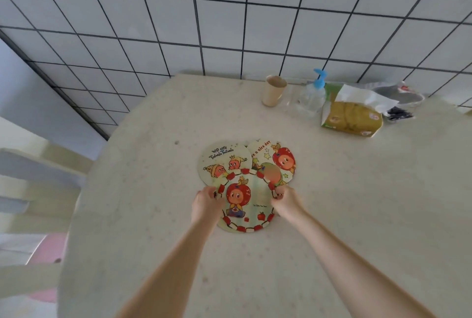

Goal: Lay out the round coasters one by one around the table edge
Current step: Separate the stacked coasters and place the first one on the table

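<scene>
Coasters lie in an overlapping cluster of three near the middle of the worktop (332,202), a pale round surface set against a tiled wall. None sits at the edge yet, so the layout appears to be at its start. The top coaster (246,202), with the red checked border, is nearest the person and overlaps the "We are" coaster (221,161) at far left and the "nice day" coaster (277,159) at far right. The left hand (205,204) pinches the top coaster's left rim; the right hand (286,200) pinches its right rim. Both are closed on it. For a clean lift, raise only this disc, keep it level, and check that the two beneath do not drag along.
</scene>
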Available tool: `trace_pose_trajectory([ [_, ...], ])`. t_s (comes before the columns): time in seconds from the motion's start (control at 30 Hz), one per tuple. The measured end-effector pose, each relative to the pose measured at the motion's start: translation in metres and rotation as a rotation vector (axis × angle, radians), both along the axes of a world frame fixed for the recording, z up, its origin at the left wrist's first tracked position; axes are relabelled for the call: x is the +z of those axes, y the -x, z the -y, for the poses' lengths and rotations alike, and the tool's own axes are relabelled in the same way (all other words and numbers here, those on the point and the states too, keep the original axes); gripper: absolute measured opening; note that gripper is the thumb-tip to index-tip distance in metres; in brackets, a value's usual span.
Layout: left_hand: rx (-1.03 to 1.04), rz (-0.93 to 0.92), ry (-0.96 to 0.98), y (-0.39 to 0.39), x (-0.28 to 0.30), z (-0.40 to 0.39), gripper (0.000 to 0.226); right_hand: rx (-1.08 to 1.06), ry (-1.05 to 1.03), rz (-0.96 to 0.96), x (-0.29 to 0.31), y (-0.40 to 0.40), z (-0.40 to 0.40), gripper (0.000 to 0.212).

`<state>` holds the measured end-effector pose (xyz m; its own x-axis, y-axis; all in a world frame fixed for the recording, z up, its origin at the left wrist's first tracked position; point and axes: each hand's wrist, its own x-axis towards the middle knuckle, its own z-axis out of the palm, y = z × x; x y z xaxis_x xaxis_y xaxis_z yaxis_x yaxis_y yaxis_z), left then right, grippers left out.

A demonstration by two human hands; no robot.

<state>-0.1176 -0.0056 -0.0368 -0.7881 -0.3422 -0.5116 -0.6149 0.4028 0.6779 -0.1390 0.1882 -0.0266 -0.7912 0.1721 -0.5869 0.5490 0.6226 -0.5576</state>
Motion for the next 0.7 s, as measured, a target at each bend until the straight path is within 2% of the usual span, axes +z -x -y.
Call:
trace_pose_trajectory([
  [0.1,-0.011,0.009,0.064,0.004,-0.003,0.001,0.047,-0.088,0.061,0.083,-0.001,0.002,0.004,0.033],
  [0.2,0.025,0.027,0.047,0.009,-0.006,0.002,0.054,-0.120,0.105,0.113,-0.005,0.002,0.006,0.019],
  [0.27,0.071,0.038,0.006,0.014,-0.007,0.004,0.046,-0.137,0.134,0.106,-0.006,0.003,0.008,0.014],
  [0.4,0.079,0.018,-0.108,0.019,-0.005,0.010,0.023,-0.187,0.187,0.098,-0.003,0.002,0.013,0.030],
  [0.53,0.094,0.026,-0.230,0.015,-0.003,0.019,0.021,-0.222,0.262,0.063,0.007,0.003,0.023,0.014],
  [0.7,0.262,-0.051,-0.414,0.020,0.014,0.061,0.028,-0.170,0.301,-0.006,0.040,0.035,0.060,0.011],
])
